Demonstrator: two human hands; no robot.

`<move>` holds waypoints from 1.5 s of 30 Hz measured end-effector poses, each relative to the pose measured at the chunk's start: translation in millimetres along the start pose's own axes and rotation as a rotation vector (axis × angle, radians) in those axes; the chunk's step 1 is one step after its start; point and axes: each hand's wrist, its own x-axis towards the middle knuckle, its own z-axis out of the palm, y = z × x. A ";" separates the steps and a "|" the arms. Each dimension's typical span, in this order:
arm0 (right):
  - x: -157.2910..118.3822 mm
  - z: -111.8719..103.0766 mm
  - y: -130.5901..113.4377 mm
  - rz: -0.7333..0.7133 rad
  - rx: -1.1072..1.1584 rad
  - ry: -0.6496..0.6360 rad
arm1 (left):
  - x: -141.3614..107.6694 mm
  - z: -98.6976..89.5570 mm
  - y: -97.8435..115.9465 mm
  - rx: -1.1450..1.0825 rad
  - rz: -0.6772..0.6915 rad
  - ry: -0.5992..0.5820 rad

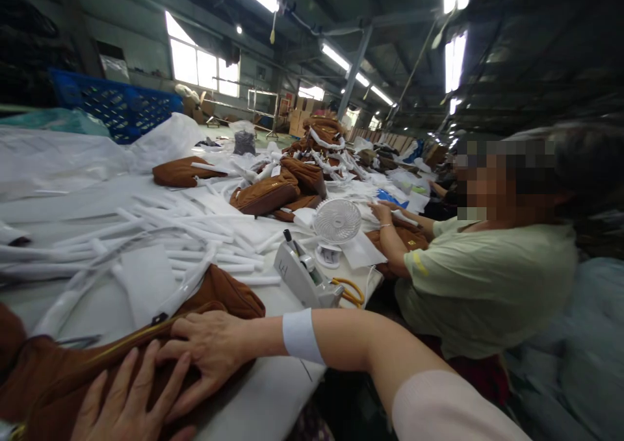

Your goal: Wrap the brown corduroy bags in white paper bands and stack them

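A brown handbag (112, 363) with a yellow-toned zipper lies across the near edge of the table, its handle wrapped in clear plastic (195, 278). On its near side my left hand (129, 395) rests with fingers spread flat. My right hand (212, 347) reaches in from the right and presses on the bag beside it, fingers bent but apart, the thumb stretched toward my left hand. A pale band (299, 336) circles my right forearm. Whatever lies under both palms is hidden.
White padding tubes (195, 233) cover the table's middle. A tape dispenser (305, 275) and a small white fan (336, 223) stand right of centre. Brown bags (273, 191) pile up behind. At right, a co-worker (482, 272) handles another brown bag (404, 238). A blue crate (117, 103) stands back left.
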 end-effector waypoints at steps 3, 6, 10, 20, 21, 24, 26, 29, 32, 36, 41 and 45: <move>4.3 7.6 3.7 -0.055 0.079 0.111 | 13.1 -31.3 10.3 0.067 0.019 -0.129; 7.3 9.6 9.0 -0.070 0.171 0.236 | 29.5 -52.0 15.4 0.101 0.003 -0.244; 10.3 4.4 16.0 -0.080 0.279 0.253 | 37.4 -57.6 9.9 0.086 -0.031 -0.268; 8.4 -6.4 14.1 -0.062 0.445 0.290 | 39.4 -61.9 12.5 0.028 -0.056 -0.326; 7.5 -6.1 14.6 -0.063 0.455 0.301 | 39.0 -61.3 12.8 0.028 -0.057 -0.324; 2.7 -3.6 14.9 -0.033 0.489 0.335 | 37.0 -59.8 13.6 0.034 -0.044 -0.311; 0.3 -0.2 14.4 0.069 0.544 0.376 | 35.7 -59.3 14.2 0.043 -0.031 -0.296; 5.1 3.6 16.1 0.372 0.642 0.489 | 34.2 -58.8 15.0 0.054 -0.025 -0.281; 25.3 0.2 24.9 0.764 0.773 0.455 | 32.7 -58.1 15.4 0.046 -0.027 -0.280; 61.3 -10.7 47.4 1.034 0.861 0.267 | 31.7 -58.0 15.4 0.034 -0.034 -0.275; 80.9 -11.2 65.8 1.078 0.776 0.201 | 32.1 -59.2 15.0 0.044 -0.026 -0.261; 78.5 -7.8 65.7 1.105 0.742 0.223 | 31.5 -58.8 15.7 0.055 -0.018 -0.243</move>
